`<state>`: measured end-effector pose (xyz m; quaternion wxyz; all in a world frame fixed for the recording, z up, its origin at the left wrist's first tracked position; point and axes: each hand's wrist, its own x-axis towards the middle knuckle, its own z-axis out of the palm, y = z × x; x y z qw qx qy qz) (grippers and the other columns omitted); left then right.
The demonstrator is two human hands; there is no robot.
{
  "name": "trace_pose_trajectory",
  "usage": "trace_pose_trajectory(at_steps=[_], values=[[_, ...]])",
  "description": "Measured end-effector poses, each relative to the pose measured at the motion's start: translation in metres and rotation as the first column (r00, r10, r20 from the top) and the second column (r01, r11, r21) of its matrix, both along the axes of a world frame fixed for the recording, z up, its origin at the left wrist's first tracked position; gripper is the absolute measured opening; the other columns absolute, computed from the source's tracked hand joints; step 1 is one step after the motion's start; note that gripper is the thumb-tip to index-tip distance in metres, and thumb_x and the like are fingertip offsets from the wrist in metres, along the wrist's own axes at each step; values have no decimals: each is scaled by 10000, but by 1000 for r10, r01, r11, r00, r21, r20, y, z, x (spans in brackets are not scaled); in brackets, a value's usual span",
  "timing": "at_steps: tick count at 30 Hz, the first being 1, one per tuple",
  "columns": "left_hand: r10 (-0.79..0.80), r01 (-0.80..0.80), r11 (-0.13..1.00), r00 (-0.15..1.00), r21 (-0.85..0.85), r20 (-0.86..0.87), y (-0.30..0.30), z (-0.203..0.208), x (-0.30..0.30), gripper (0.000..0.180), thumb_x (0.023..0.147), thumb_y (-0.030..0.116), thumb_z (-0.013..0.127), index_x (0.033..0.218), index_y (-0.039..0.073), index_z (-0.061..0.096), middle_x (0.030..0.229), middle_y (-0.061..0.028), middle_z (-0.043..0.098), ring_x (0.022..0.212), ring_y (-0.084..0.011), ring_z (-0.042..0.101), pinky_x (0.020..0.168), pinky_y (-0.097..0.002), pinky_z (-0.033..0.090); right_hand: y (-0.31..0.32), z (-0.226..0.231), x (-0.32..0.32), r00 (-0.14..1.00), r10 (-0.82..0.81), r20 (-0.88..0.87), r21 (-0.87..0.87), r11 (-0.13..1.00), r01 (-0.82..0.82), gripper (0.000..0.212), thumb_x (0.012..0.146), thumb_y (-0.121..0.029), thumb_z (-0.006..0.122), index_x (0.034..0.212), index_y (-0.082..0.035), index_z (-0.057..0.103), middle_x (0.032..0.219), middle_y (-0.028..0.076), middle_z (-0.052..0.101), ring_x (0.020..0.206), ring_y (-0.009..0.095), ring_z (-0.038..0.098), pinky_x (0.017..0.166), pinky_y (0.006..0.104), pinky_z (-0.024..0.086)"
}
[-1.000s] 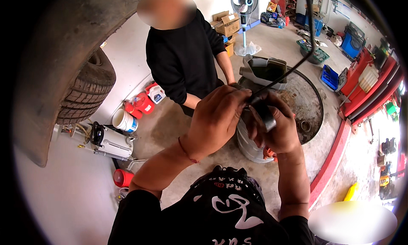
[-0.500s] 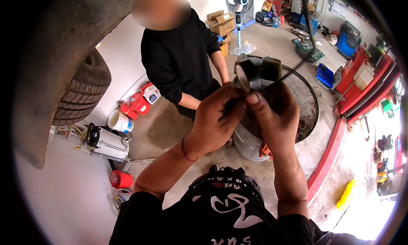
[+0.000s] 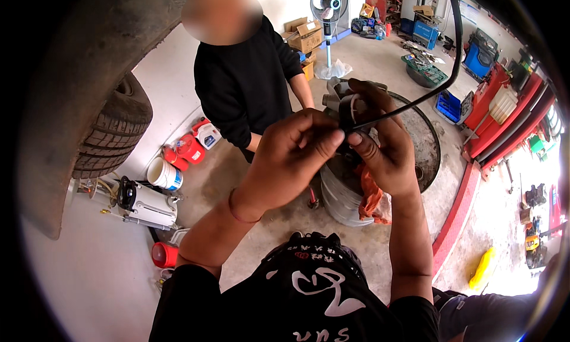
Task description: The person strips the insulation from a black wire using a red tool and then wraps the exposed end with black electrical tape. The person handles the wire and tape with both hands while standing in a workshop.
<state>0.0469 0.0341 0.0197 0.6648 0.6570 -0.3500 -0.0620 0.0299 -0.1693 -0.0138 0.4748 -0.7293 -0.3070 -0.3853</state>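
Observation:
A thin black cable hangs down from the upper right and ends between my hands. My left hand is closed, thumb and forefinger pinching the cable's tip. Right beside it is a dark ring that looks like a roll of black tape, its side turned toward me. My right hand curls around the roll, thumb below and fingers raised behind it; its exact grip is partly hidden. Beneath my hands stands a grey metal drum, with an orange-red cloth hanging at its side.
A person in a black top stands across from me, partly behind my left hand. A tyre is at left, under a large dark curved part. A white tank, red containers, a fan and a blue case stand around.
My right fingers have lifted and spread farther around the roll, which has turned. The cable swings lower and nearer. More of the orange-red cloth shows, and dark clothing appears at lower right.

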Motion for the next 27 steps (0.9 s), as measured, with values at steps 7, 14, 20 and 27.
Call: trace_pose_trajectory(at_steps=[7, 14, 20, 27], values=[[155, -489, 873, 273, -2, 949, -12, -6, 10, 302, 865, 38, 684, 1158, 3, 620, 839, -86, 563, 697, -253, 598, 623, -348, 495, 2, -3, -16, 998, -7, -58, 23, 1000, 8, 192, 876, -109, 747, 977, 35, 670, 1202, 203, 617, 1062, 326, 625, 894, 375, 498], [86, -495, 867, 269, 61, 959, -12, -6, 14, 259, 854, 20, 637, 1103, -9, 571, 844, -108, 535, 686, -255, 597, 589, -356, 492, 11, 3, -31, 967, -65, -248, 105, 990, 94, 223, 826, -106, 768, 950, 41, 655, 1129, 170, 651, 1011, 300, 620, 893, 378, 483], [102, -406, 907, 462, 108, 881, -22, -7, 3, 192, 903, -32, 608, 1088, -6, 558, 888, -153, 592, 689, -334, 609, 580, -417, 489, 9, -7, -15, 989, -141, -50, 100, 984, 146, 260, 801, -138, 723, 1014, -4, 659, 996, 132, 603, 904, 297, 607, 786, 378, 501], [110, -513, 854, 345, 88, 932, -27, -7, 6, 211, 856, 13, 634, 1046, -7, 543, 843, -133, 542, 676, -306, 602, 580, -384, 500, 12, -5, -27, 968, -249, -38, 17, 968, 250, 252, 789, -129, 709, 997, 4, 658, 966, 160, 598, 886, 342, 600, 773, 387, 503]])
